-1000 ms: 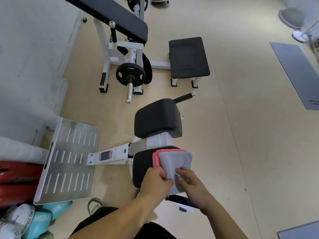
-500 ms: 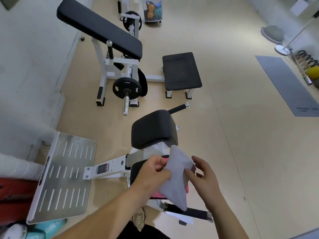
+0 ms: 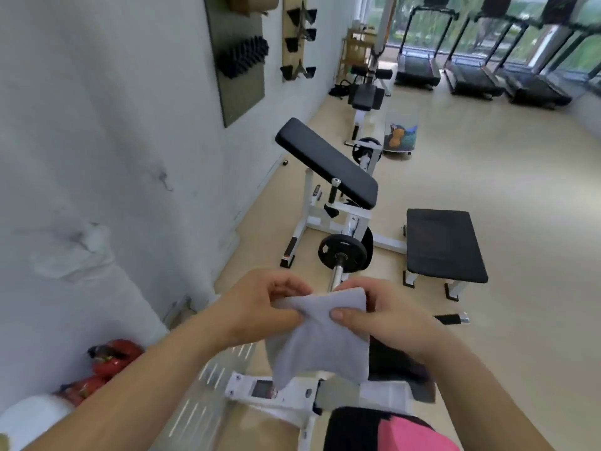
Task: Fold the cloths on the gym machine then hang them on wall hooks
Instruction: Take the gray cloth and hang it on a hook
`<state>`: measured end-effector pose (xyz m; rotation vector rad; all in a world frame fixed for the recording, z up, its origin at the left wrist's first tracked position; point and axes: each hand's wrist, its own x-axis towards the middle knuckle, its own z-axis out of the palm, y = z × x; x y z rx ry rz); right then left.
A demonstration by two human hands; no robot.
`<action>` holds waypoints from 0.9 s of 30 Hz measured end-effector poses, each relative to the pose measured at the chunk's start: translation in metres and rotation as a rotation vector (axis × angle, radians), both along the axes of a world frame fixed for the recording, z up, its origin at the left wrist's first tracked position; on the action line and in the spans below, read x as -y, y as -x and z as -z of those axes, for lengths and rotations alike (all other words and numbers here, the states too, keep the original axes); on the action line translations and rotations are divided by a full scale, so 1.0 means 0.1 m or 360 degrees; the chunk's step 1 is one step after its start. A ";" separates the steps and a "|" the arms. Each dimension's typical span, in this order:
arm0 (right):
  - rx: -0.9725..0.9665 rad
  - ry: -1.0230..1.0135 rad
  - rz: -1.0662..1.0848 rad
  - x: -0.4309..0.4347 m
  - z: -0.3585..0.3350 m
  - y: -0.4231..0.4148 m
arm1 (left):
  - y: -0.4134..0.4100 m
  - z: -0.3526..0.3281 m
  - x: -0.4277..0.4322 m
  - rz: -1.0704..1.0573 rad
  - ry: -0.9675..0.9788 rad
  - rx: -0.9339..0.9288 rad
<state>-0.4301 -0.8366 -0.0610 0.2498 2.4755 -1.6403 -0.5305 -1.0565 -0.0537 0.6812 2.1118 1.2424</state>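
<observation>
A folded grey cloth [image 3: 320, 340] hangs in the air in front of me, above the gym machine [image 3: 325, 393]. My left hand [image 3: 260, 304] pinches its upper left edge, and my right hand [image 3: 380, 315] pinches its upper right edge with the thumb on the front. A pink cloth [image 3: 413, 434] lies on the machine's black seat [image 3: 344, 428] at the bottom of the view. On the wall to the upper left, a wooden board with black hooks [image 3: 297, 37] hangs beside a dark panel [image 3: 239, 56].
A white wall [image 3: 97, 157] runs along the left. Ahead stand a preacher curl bench with a weight plate [image 3: 341, 252] and a black padded stool [image 3: 444, 242]. Red objects [image 3: 109, 359] sit by the wall at lower left. Treadmills [image 3: 471, 76] line the far windows.
Both hands lifted the grey cloth off the pink cloth on the seat and raised it. My view tilted up from the floor toward the wall and the far room.
</observation>
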 end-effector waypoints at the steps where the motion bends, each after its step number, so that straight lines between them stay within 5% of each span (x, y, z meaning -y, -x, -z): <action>1: -0.0048 -0.0015 0.0002 0.14 -0.06 0.20 | 0.13 -0.06 0.17 -0.0121 -0.0016 -0.0046; 9: -0.0194 0.0491 0.0185 1.28 -0.62 1.61 | 1.03 -0.62 1.51 -0.0706 -0.0207 -0.0017; 17: -0.0267 0.0000 -0.0342 1.75 -1.42 2.80 | 1.84 -1.46 2.06 -0.0998 -0.0288 -0.0450; 27: -0.0597 -0.0137 -0.0527 1.53 -2.25 4.35 | 2.88 -2.08 1.72 -0.1170 -0.0106 -0.0764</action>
